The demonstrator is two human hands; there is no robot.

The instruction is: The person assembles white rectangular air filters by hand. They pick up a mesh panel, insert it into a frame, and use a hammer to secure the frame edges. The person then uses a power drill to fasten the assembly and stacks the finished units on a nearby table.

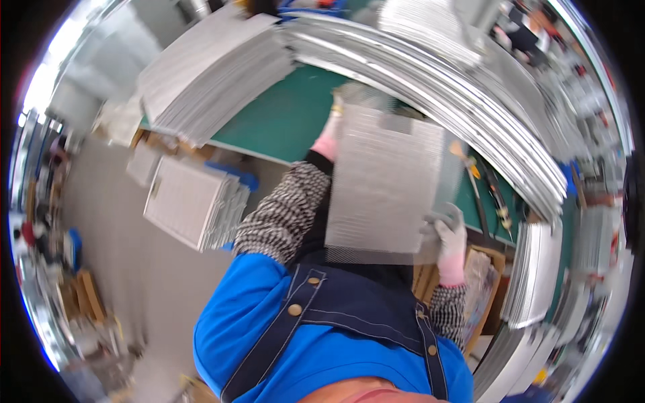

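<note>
While hands grip panel (384, 181), green bench (282, 117) (stacks crowding) below.

Stacked metal sheets (215, 74) on green table (282, 121); another stack (191, 201) on floor.

We count two gloved hands, the left hand (330, 131) and the right hand (449, 232), on one finned metal panel (383, 181). We see three stacks of such panels: one on the green bench (282, 117), one below it, one long row.
</note>
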